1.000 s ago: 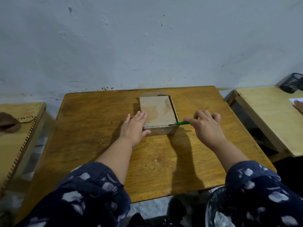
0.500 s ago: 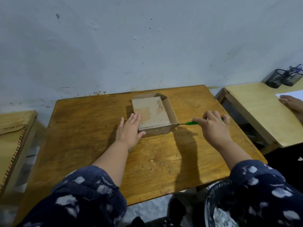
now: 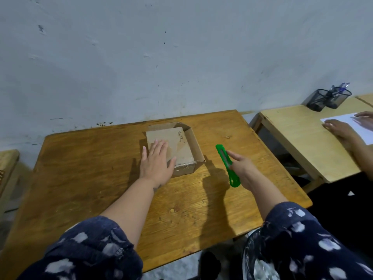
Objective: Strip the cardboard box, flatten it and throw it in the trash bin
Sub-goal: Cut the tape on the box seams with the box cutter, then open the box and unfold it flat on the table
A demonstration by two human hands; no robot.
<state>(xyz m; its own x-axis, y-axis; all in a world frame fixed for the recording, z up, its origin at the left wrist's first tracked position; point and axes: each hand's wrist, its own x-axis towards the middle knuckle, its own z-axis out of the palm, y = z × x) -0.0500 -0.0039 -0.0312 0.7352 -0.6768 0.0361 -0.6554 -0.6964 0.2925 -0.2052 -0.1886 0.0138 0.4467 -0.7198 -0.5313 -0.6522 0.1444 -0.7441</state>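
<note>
A small brown cardboard box [image 3: 178,145] lies near the back of the wooden table [image 3: 84,178], its right side flap standing loose and clear tape along its near edge. My left hand [image 3: 156,162] presses flat on the box's top left part, fingers straight. My right hand [image 3: 241,165] holds a green utility knife [image 3: 227,164] to the right of the box, above the table, with the knife's tip pointing away from me. A bin with a plastic liner [image 3: 252,257] shows at the bottom, below the table's near edge, partly hidden by my right sleeve.
A second, paler table [image 3: 298,142] stands at the right with a black mesh pen holder [image 3: 328,99] and a white sheet [image 3: 355,126]; another person's hand [image 3: 341,130] rests there. A wooden bench edge [image 3: 6,162] is at the far left. The wall is close behind.
My right hand has drawn the knife away from the box's right corner and turned it lengthwise. My left hand has slid up onto the box top. The camera has swung right.
</note>
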